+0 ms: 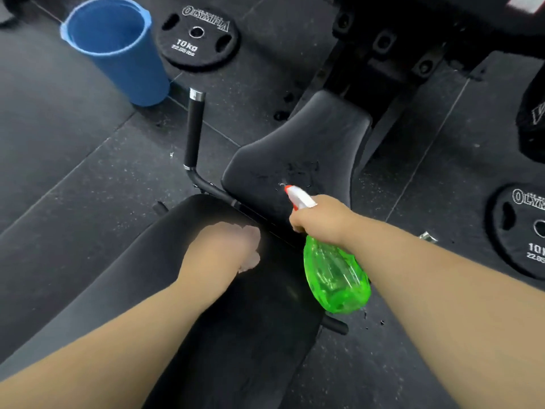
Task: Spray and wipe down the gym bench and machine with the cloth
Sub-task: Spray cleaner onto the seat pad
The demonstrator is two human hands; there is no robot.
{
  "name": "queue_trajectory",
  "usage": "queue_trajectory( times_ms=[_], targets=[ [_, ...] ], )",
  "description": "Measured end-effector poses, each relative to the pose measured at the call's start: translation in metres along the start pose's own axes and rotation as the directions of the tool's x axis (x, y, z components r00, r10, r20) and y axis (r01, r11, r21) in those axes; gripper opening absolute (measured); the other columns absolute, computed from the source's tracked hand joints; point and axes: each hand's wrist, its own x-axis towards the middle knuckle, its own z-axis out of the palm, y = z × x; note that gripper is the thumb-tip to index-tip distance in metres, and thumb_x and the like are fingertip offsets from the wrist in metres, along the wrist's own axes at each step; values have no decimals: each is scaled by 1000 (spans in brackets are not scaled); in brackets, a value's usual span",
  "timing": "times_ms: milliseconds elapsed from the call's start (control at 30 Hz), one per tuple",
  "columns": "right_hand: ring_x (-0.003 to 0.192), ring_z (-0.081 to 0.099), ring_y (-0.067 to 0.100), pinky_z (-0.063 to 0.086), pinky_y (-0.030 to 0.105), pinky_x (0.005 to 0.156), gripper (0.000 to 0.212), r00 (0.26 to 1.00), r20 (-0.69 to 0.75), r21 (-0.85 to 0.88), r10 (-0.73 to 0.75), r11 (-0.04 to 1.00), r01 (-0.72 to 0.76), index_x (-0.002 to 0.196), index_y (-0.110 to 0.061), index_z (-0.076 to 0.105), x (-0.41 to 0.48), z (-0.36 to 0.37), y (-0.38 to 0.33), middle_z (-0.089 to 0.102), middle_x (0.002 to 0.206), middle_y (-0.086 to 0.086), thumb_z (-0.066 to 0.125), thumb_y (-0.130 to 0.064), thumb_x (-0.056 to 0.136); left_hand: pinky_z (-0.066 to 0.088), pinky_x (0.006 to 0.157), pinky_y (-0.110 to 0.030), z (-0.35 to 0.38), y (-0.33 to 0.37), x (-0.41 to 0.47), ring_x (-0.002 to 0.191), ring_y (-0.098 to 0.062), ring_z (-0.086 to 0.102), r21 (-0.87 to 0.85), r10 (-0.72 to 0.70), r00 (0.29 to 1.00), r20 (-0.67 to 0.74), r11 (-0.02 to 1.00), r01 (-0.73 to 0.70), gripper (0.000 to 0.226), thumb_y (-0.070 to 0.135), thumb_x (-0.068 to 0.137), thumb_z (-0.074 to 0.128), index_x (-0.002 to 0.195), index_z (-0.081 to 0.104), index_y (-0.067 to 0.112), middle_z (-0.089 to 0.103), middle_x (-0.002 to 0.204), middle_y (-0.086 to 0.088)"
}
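Spraying now: right hand (321, 219) grips the green bottle (336, 278), nozzle aimed down at the seat (309, 143), droplets beading there. Left hand (218, 249) bunches the cloth (250, 246) against the bench (259, 335) by its far edge, likely parked close so wiping follows fast

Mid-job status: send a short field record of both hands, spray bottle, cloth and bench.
left hand: grips pale crumpled cloth on long black bench pad
right hand: grips translucent green spray bottle
nozzle: white, red-tipped, aimed at black seat pad
seat pad: wet specks near nozzle
floor: blue plastic bucket beside black 10 kg plate
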Motion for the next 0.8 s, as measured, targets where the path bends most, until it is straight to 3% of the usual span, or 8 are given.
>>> queue_trajectory(
  times_ms=[100,200,333,433,533,667,733,800],
  targets=[
    [57,48,16,37,25,55,34,989,134,-133,64,990,-46,102,-32,68,2,11,7,56,56,-5,59,-20,72,30,66,-47,2,-9,-10,62,-22,42,-31,-27,999,19,999,28,32,35,76,51,69,28,15,37,74,-20],
    [57,46,19,37,28,57,48,997,34,-156,73,986,-67,121,-24,66,4,4,11,52,61,-1,58,-19,75,29,65,-54,4,-21,-16,62,-25,39,-17,-43,998,45,999,44,28,30,81,47,69,27,15,33,76,-20],
    [62,46,25,38,35,61,21,958,-286,-20,32,999,-39,92,-9,68,19,-29,5,50,64,2,56,-17,77,33,64,-54,7,-24,-19,63,-36,36,31,-40,999,12,999,40,24,26,82,47,70,29,15,36,70,-18],
    [63,43,25,37,36,61,8,936,-352,-4,-6,1000,4,79,-11,58,25,-50,-6,48,66,3,53,-18,79,38,67,-57,5,-20,-16,64,-37,39,59,-51,999,9,997,51,25,27,81,48,70,29,15,38,70,-16],
    [66,50,25,37,29,60,18,963,-265,-68,51,995,-72,94,-23,61,24,-51,-8,56,73,4,56,-16,78,35,65,-47,4,-16,-10,60,-26,40,92,-51,999,-12,994,52,28,24,84,50,71,29,12,38,69,-13],
    [86,64,23,48,28,68,61,984,134,-398,114,916,-52,136,-31,51,14,-27,12,70,85,7,54,-16,77,34,66,-47,4,-17,-4,59,-18,42,54,-57,998,-7,997,57,27,17,83,53,70,30,12,39,70,-14],
    [86,63,23,49,30,74,66,958,235,-448,165,893,-43,140,-36,45,9,-21,24,67,89,8,52,-15,78,37,69,-58,6,-20,-2,61,-26,39,32,-88,996,14,996,87,28,22,82,55,69,31,16,41,69,-10],
    [71,56,21,40,28,60,49,975,152,-416,164,905,-87,125,-38,54,10,-24,38,60,82,5,52,-16,80,40,68,-53,10,-25,-2,59,-19,43,36,-112,993,-37,993,114,28,21,82,58,70,35,14,43,64,-3]
  ],
)
